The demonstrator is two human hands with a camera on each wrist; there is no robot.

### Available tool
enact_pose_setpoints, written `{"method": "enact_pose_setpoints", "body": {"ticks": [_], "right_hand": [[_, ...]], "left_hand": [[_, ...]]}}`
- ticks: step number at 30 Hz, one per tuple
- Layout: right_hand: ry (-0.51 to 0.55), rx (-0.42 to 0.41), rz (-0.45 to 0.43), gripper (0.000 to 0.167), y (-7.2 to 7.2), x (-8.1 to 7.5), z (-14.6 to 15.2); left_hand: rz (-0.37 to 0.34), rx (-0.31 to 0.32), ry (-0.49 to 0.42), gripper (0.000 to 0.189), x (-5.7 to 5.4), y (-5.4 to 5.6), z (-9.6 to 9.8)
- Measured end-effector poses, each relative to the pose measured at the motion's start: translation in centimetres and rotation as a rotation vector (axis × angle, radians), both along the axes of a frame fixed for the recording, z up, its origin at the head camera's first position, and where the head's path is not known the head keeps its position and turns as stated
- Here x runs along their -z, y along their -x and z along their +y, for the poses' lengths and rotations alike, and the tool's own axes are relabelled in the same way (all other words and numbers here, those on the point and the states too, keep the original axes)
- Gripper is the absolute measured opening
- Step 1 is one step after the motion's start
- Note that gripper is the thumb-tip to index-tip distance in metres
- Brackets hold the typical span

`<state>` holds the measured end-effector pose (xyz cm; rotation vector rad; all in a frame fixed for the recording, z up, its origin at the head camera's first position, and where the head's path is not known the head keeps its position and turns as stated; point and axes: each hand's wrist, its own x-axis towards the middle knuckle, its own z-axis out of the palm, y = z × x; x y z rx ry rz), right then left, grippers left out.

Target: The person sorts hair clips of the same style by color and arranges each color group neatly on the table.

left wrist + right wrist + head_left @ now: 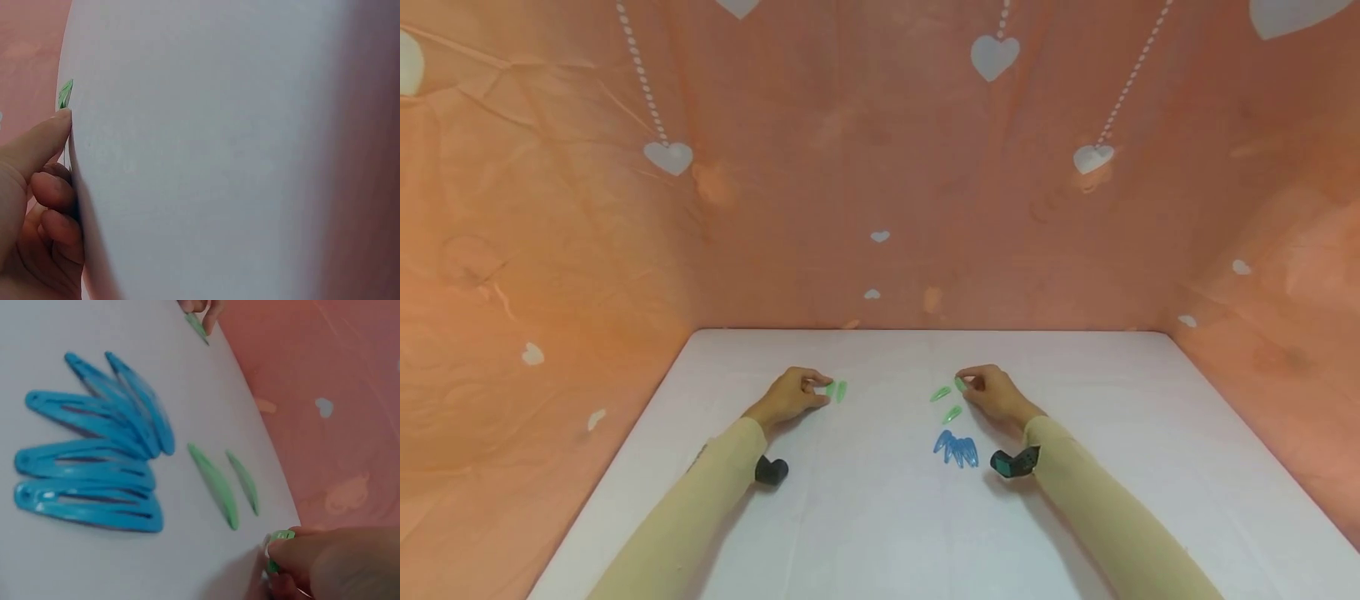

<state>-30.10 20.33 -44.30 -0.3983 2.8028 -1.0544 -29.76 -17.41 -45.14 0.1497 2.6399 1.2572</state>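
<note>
Snap hair clips lie on the white table. At the left, my left hand (792,393) pinches a green hair clip (831,389) between thumb and index finger, low over the table. A second green clip (842,391) lies right beside it. In the left wrist view a green clip (65,94) shows beyond the thumb tip. My right hand (997,395) grips another green clip (281,535) with its fingertips. Near that hand lie two more green clips (215,487), and closer to me a fanned group of several blue clips (94,462).
The white table (865,517) ends at a back edge against an orange cloth (790,208) printed with hearts. The same cloth hangs at both sides. Dark wrist cameras (1015,462) jut from both sleeves.
</note>
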Motion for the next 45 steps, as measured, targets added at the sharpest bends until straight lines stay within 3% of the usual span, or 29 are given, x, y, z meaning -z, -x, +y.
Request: {"method": "enact_pose_setpoints", "body": {"ticks": [9,16,24,38,45], "right_hand": [[0.075,-0.021,0.008,0.041,0.3,-0.9,-0.6],[0.194,-0.027,-0.054,0.042,0.2,-1.2,-2.1],[0.318,-0.072,-0.071,0.044,-0.4,-0.9,-4.0],[0.414,-0.125,-0.063,0.04,-0.2,-0.1,-8.2],[0.537,-0.111,-0.044,0.039,-0.2,0.4,-10.5]], "left_hand": [[0.026,0.032,0.009,0.037,0.4,0.4,-0.3],[0.016,0.033,-0.004,0.037,0.6,0.5,-0.4],[0.01,0.029,-0.001,0.036,0.6,0.3,-0.2],[0.025,0.025,0.017,0.036,0.4,0.5,-0.3],[0.031,0.035,0.012,0.037,0.3,0.5,-0.4]]}}
